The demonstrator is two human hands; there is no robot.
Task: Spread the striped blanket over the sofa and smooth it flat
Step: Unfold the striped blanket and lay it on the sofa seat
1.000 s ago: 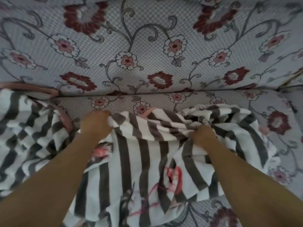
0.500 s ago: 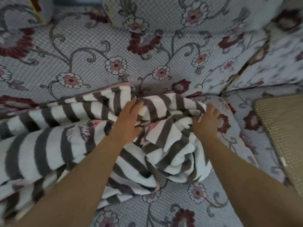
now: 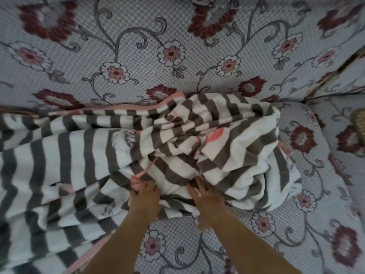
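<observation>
The sofa wears a grey checked cover with red and pink flowers, stretching beyond and beneath both hands. The striped blanket lies bunched ahead of them and spreads leftward. The left hand pinches a fold; the right hand presses on it, fingers extended. A woven tan object lies far right.

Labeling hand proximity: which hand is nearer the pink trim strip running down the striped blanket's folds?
Left. The left hand has its fingertips at the lower end of the pink trim strip; whether they pinch it is unclear. The right hand lies further right on the grey-and-white striped blanket, apart from the strip.
</observation>
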